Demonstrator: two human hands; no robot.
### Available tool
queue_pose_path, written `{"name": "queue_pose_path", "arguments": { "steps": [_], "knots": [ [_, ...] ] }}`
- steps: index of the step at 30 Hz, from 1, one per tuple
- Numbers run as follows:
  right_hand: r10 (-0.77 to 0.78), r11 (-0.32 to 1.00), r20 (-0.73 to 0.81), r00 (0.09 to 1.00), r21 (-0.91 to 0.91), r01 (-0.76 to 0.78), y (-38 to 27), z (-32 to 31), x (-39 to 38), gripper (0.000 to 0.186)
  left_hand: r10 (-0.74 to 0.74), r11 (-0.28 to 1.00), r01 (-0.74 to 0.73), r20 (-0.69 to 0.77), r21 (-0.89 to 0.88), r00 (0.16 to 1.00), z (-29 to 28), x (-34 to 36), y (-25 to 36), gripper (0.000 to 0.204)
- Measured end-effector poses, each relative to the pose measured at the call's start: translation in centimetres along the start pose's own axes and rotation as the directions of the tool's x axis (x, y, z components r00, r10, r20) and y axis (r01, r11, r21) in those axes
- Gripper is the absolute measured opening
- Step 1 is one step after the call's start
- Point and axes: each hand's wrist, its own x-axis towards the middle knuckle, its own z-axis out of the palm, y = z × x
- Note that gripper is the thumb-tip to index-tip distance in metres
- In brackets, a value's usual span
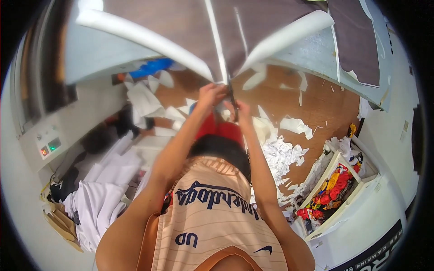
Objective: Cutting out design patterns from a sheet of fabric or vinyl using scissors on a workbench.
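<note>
My left hand (pixel 212 95) pinches near end of white strip (pixel 217 47), at table's near side; right hand (pixel 242 111) wrapped round dark scissors (pixel 233 100), blades pointing away, right beside strip. Brown sheet (pixel 176 19) on pale blue table (pixel 101 50), white rolls (pixel 135 34) either side, offcuts (pixel 296 126) on floor (pixel 312 105)

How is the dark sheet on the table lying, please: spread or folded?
Spread: the dark sheet lies broad across the table, white rolls along its near edges.

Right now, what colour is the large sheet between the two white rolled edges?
The sheet is greyish brown, seen best in the head view.
</note>
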Motion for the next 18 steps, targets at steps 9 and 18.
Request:
{"name": "queue_pose_path", "arguments": {
  "steps": [9,18],
  "knots": [
    [0.017,1.0,-0.031,0.999,0.007,-0.017,0.06,0.41,0.55,0.039,-0.031,0.999,0.031,0.003,0.01,1.0,0.21,0.27,0.5,0.013],
    [-0.014,0.999,-0.043,0.999,-0.047,0.012,-0.32,-0.18,0.15,0.038,-0.023,0.998,0.022,0.009,0.066,1.0,0.34,0.12,-0.01,0.016]
  ]
}}
